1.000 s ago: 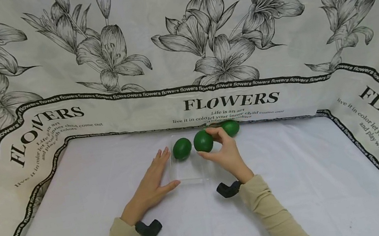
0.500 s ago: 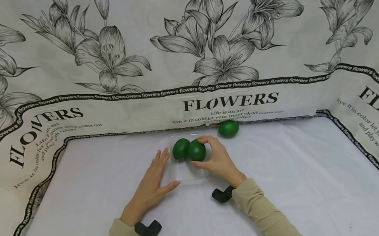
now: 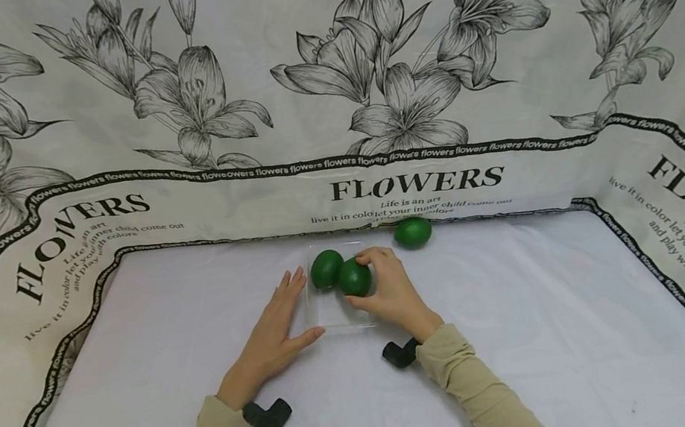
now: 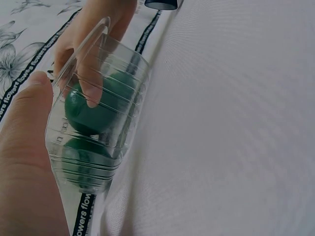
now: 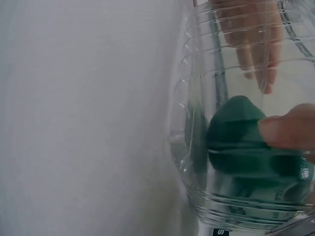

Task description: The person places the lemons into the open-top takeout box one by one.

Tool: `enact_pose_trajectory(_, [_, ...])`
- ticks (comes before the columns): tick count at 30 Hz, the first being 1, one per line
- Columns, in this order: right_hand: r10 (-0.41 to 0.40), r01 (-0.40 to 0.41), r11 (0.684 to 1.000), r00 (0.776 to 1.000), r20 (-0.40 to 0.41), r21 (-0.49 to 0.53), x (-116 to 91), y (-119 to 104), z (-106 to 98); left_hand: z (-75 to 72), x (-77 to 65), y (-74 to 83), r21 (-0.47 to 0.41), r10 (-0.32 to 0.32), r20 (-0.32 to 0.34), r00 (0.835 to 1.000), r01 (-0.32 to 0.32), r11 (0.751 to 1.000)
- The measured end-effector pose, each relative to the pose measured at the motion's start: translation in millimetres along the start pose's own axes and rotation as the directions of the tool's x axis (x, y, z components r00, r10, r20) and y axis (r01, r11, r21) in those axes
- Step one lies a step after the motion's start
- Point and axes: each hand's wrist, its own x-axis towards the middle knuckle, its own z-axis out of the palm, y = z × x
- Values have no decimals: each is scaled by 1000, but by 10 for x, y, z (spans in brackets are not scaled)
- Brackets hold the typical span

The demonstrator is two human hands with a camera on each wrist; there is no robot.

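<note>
A clear plastic box [image 3: 339,312] stands near the back of the table. Inside it, at the back left, lies a green lime [image 3: 327,269]. A second lime [image 3: 355,277], in the box against the first, is pinched between the thumb and fingers of my right hand [image 3: 397,293]. The right wrist view shows my thumb on that lime [image 5: 238,132] through the ribbed wall. With fingers stretched out, my left hand [image 3: 274,332] rests along the box's left side. A third lime [image 3: 414,233] sits outside, behind my right hand.
White cloth [image 3: 539,332] covers the table. A hanging sheet with flower prints [image 3: 419,185] rises along the back edge, close behind the third lime. Black wrist mounts [image 3: 269,415] stick out from both sleeves.
My right hand has moved left and a little towards me, bringing the lime from above the box's right side down beside the first lime. My left hand has stayed in place.
</note>
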Motion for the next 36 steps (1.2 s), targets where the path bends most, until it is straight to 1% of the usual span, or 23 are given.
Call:
enact_pose_trajectory(6, [72,-71,997,996,45,-14,14,-29,-9,-7,4,5,-3,-5,3,1000,5,1000])
enact_pose_trajectory(14, [149,-147,989,984,99,-29,26,-54,-3,-10,6,0,-2,-7,8,1000,7,1000])
enact_pose_trajectory(21, [141,-138,990,985,101,-33,10,-60,-6,-14,8,14,-3,0,0,1000,0,1000])
enact_pose_trajectory(27, [127,-124,992,986,104,-36,11,-60,-12,-7,2,7,-6,-9,8,1000,9,1000])
enact_pose_trajectory(36, [137,-134,990,984,109,-35,6,-57,-12,-1,3,1,-7,-1,3,1000,1,1000])
